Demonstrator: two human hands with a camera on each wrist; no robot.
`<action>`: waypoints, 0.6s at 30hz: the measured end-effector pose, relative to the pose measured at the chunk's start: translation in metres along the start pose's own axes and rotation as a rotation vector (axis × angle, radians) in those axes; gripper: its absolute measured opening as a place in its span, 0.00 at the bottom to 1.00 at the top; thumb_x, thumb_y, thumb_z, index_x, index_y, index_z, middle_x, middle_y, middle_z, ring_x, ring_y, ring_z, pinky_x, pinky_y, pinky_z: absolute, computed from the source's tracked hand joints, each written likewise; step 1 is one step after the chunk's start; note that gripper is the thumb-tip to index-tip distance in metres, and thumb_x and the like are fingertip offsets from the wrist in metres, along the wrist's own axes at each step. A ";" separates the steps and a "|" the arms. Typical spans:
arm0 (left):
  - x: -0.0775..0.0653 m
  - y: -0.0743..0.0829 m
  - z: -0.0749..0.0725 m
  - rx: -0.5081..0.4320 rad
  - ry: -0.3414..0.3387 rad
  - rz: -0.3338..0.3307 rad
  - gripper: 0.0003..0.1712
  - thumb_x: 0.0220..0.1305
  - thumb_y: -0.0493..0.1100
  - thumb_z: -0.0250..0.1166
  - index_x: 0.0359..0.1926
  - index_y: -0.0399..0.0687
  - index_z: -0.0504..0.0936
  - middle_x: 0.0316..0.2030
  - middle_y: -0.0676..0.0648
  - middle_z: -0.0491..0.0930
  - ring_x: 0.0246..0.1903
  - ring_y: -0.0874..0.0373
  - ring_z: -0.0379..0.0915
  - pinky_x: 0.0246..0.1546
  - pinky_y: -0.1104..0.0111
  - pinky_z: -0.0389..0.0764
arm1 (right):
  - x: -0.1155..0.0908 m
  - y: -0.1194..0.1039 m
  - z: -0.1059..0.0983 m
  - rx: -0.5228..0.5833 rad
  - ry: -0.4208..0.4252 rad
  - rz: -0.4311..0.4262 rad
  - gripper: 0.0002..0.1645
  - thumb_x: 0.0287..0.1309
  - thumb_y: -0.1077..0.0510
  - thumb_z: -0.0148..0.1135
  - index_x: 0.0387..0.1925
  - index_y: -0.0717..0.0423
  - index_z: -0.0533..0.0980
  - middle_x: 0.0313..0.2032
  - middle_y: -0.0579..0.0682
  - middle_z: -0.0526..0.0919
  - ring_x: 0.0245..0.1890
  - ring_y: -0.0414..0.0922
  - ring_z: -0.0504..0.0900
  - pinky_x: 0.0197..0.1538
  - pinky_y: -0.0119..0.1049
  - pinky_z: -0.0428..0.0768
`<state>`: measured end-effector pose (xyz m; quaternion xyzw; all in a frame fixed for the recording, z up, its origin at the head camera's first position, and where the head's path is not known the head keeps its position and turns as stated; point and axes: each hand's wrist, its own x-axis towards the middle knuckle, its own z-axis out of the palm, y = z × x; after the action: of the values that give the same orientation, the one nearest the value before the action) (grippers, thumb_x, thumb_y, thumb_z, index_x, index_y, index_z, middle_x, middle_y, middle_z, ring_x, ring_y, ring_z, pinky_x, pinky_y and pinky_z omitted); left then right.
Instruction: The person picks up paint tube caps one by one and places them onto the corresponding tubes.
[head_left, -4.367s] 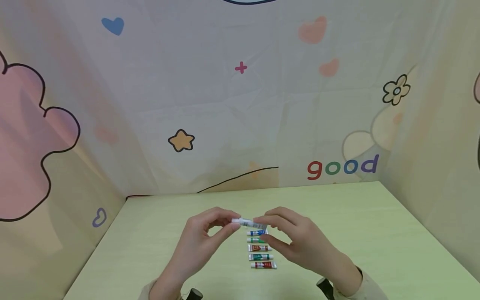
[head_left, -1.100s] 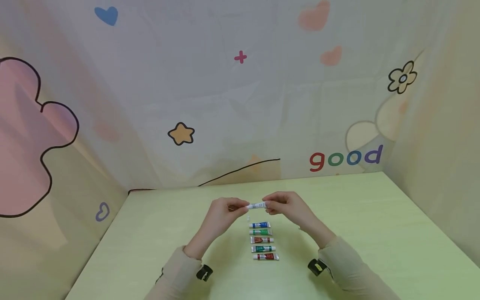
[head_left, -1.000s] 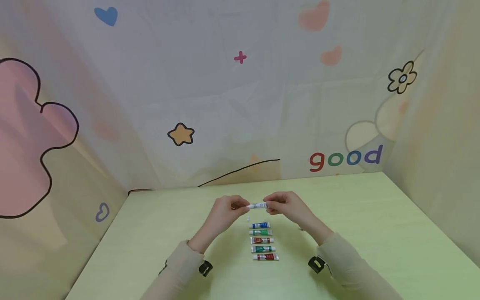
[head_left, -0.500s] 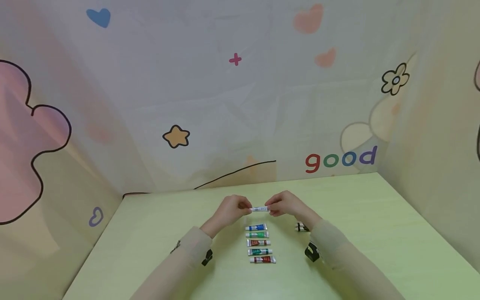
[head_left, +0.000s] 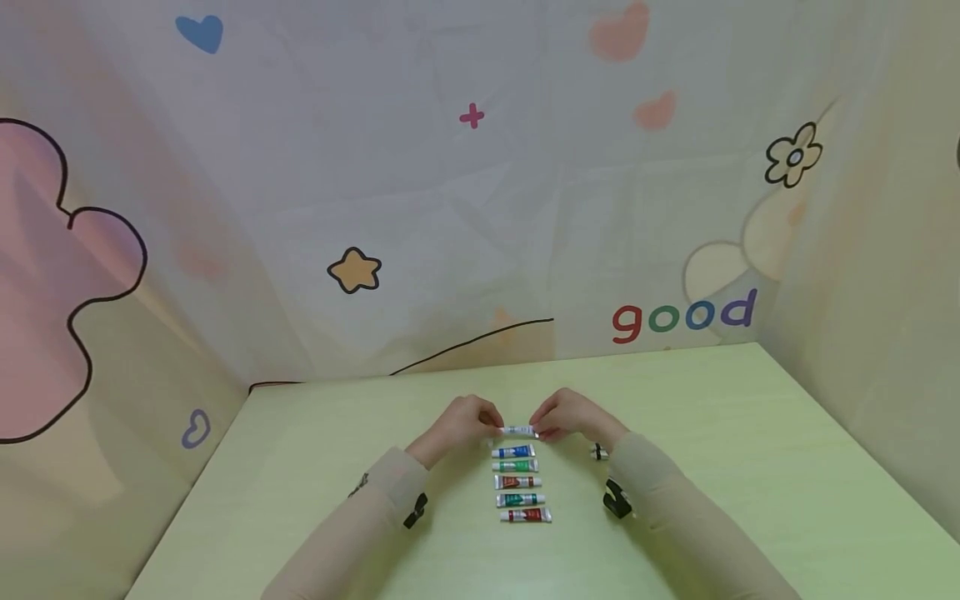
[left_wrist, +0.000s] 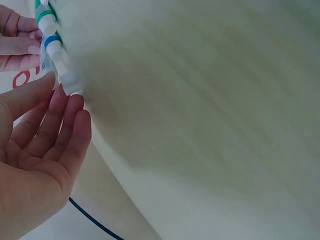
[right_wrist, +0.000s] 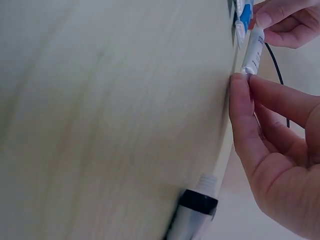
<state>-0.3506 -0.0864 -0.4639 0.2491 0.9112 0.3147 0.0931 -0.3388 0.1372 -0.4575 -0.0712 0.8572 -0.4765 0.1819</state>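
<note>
A white paint tube (head_left: 519, 431) lies crosswise between both hands, just beyond a row of paint tubes. My left hand (head_left: 465, 423) pinches its left end, and my right hand (head_left: 573, 414) pinches its flat right end, as the right wrist view shows on the tube (right_wrist: 254, 52). Down the row come a blue tube (head_left: 513, 452), a light green tube (head_left: 515, 466), a brown-red tube (head_left: 517, 482), a dark green tube (head_left: 521, 500) and a red tube (head_left: 526, 516). By the left fingertips sits a small whitish piece (left_wrist: 70, 82), its kind unclear.
Partly behind the right sleeve lies a tube with a black band (head_left: 598, 452); the right wrist view shows the threaded neck of this black-banded tube (right_wrist: 192, 210). The pale table (head_left: 337, 425) meets a printed cloth backdrop (head_left: 450, 208) at the back and sides.
Both hands have moved away from me and lowered the white tube towards the table, near the blue tube. The right sleeve now covers more of the black-banded tube than half a second ago.
</note>
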 end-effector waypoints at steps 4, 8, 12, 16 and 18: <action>-0.004 -0.001 0.001 -0.012 -0.012 -0.021 0.02 0.65 0.36 0.70 0.37 0.42 0.87 0.31 0.52 0.83 0.33 0.59 0.73 0.40 0.66 0.76 | 0.002 -0.001 0.005 -0.023 0.002 0.009 0.07 0.65 0.66 0.64 0.39 0.68 0.84 0.32 0.53 0.86 0.28 0.42 0.82 0.39 0.37 0.85; -0.007 0.000 0.000 0.010 -0.004 -0.024 0.03 0.64 0.37 0.70 0.36 0.41 0.86 0.31 0.52 0.82 0.32 0.59 0.73 0.39 0.67 0.77 | 0.003 -0.003 0.007 -0.039 -0.006 0.001 0.07 0.65 0.65 0.65 0.39 0.67 0.84 0.31 0.52 0.85 0.28 0.42 0.81 0.39 0.36 0.85; -0.009 -0.001 0.000 0.028 0.006 -0.024 0.03 0.64 0.37 0.71 0.34 0.41 0.85 0.31 0.52 0.82 0.32 0.59 0.73 0.40 0.66 0.76 | 0.004 -0.005 0.010 -0.053 -0.012 -0.008 0.07 0.65 0.65 0.65 0.39 0.67 0.84 0.30 0.52 0.85 0.28 0.42 0.81 0.39 0.36 0.85; -0.010 -0.002 0.000 0.033 0.003 -0.029 0.03 0.64 0.37 0.71 0.35 0.41 0.85 0.31 0.52 0.81 0.33 0.59 0.73 0.42 0.65 0.77 | 0.005 -0.005 0.014 -0.070 0.006 0.008 0.06 0.65 0.65 0.65 0.38 0.66 0.85 0.29 0.51 0.84 0.27 0.43 0.80 0.38 0.34 0.84; -0.011 -0.003 -0.001 0.035 0.003 -0.034 0.03 0.64 0.37 0.71 0.35 0.41 0.85 0.31 0.52 0.82 0.33 0.58 0.73 0.43 0.64 0.78 | 0.005 -0.005 0.015 -0.081 0.015 0.014 0.06 0.65 0.64 0.65 0.38 0.65 0.85 0.30 0.51 0.84 0.27 0.43 0.80 0.37 0.34 0.84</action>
<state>-0.3425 -0.0941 -0.4651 0.2348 0.9208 0.2973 0.0927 -0.3380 0.1206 -0.4618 -0.0690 0.8776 -0.4408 0.1755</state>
